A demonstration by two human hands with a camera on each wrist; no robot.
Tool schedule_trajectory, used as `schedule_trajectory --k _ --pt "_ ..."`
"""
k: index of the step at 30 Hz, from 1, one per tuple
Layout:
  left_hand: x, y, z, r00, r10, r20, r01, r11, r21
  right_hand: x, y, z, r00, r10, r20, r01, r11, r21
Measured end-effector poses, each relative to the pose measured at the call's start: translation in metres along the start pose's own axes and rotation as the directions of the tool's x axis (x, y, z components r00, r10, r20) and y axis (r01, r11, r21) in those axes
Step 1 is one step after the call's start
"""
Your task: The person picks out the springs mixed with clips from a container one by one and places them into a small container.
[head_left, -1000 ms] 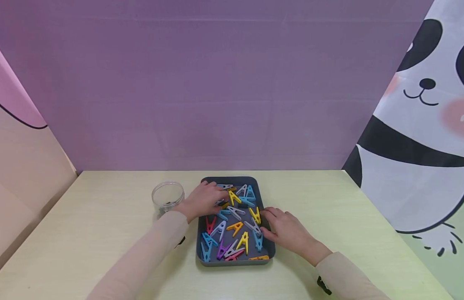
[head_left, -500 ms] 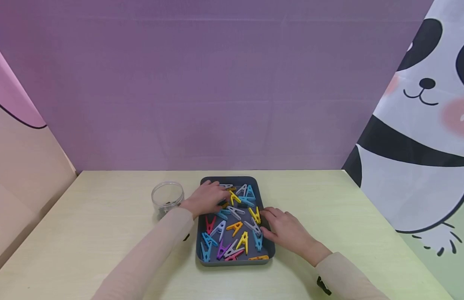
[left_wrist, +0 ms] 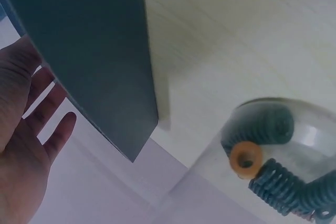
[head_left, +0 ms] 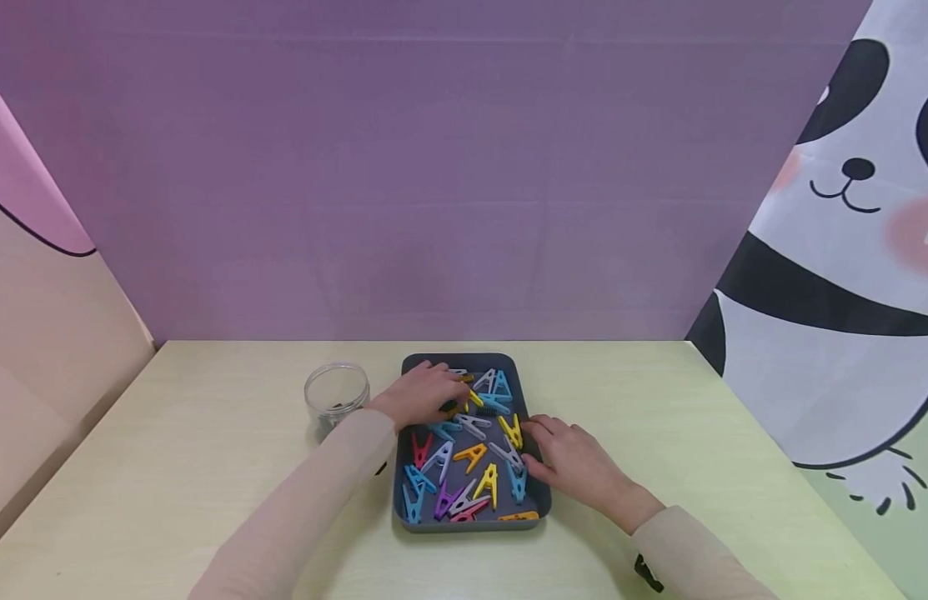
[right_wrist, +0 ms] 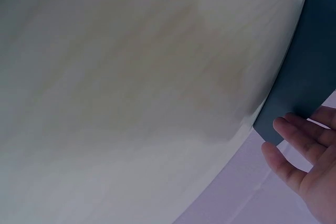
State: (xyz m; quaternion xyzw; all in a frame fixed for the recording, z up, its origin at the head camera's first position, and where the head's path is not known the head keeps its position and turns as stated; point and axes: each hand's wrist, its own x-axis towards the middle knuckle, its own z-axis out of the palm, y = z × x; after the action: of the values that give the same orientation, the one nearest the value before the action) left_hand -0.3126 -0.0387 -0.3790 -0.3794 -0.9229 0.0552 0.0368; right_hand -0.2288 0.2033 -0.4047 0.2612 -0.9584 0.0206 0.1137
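A dark grey tray holds several plastic clothespins, among them a purple one, a red one and yellow ones. My left hand reaches over the tray's left rim. Beneath its fingers shows a small dark piece; I cannot tell whether thumb and fingers pinch it. In the left wrist view the tray wall hides part of that hand. My right hand lies at the tray's right rim, its fingertips against the outer wall in the right wrist view.
Left of the tray stands a clear round jar, close to my left wrist. Dark coiled pieces and an orange ring lie inside it. A black coil lies among the clothespins. A purple backdrop rises behind the table.
My left hand has shifted a little to the right over the tray, covering more of a yellow clothespin. My right hand and the tray have stayed in place.
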Motion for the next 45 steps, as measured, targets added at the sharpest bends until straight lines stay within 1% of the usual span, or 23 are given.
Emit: schedule_trajectory --k 8,16,19,25,31,39,45 --pt "0.0050 0.0007 0.0020 1.000 0.010 0.029 -0.009 1.000 -0.012 -0.0008 0.0015 0.0007 1.000 0.003 -0.009 -0.003 1.000 -0.003" --pt "0.0068 0.0009 0.0054 1.000 0.010 0.018 -0.009 0.999 -0.048 -0.0014 0.0018 -0.0002 1.000 0.005 -0.011 -0.005 1.000 -0.001" --pt "0.0071 0.0014 0.0056 1.000 0.003 0.022 -0.001 0.998 -0.067 -0.0014 0.0017 -0.0005 1.000 0.003 -0.012 -0.003 1.000 -0.001" --pt "0.0068 0.0022 0.0045 0.999 -0.012 0.033 0.015 0.997 -0.078 -0.0013 0.0012 -0.0019 1.000 0.006 -0.003 -0.006 1.000 -0.007" --pt "0.0073 0.0025 0.0053 0.999 -0.014 0.031 0.017 0.995 -0.097 -0.0019 0.0013 -0.0016 1.000 0.002 -0.012 -0.002 1.000 -0.003" --pt "0.0097 0.0028 0.0089 0.999 -0.013 0.038 0.017 0.996 -0.090 -0.0027 0.0023 -0.0013 1.000 -0.013 -0.027 0.012 1.000 -0.010" --pt "0.0090 0.0040 0.0082 1.000 -0.017 0.021 0.018 0.996 -0.085 -0.0028 0.0020 -0.0021 0.999 -0.018 -0.026 0.018 1.000 -0.015"
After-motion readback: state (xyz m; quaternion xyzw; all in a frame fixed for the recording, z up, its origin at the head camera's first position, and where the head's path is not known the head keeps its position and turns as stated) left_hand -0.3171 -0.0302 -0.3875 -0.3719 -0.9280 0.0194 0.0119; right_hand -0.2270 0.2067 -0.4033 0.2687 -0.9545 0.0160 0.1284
